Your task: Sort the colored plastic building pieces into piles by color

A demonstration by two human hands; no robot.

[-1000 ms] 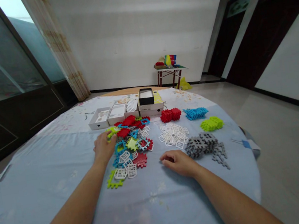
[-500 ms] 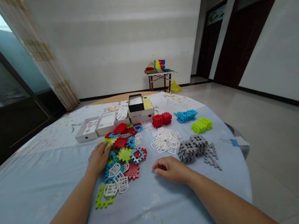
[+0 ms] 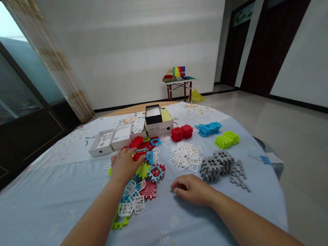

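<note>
A mixed heap of coloured plastic grid tiles lies on the light blue tablecloth. My left hand rests on top of this heap, fingers curled down onto the tiles near a red one; what it grips is hidden. My right hand lies on the cloth in a loose fist, apart from the tiles. To the right are sorted groups: white tiles, grey tiles, red tiles, blue tiles and green tiles.
Open white boxes and a box with a black tray stand at the table's far side. A small red-legged table with coloured items stands by the back wall. The table's right edge drops to a tiled floor.
My left hand has moved right from the heap's left edge onto the middle of the heap. My right hand has stayed in place. The view has shifted a little.
</note>
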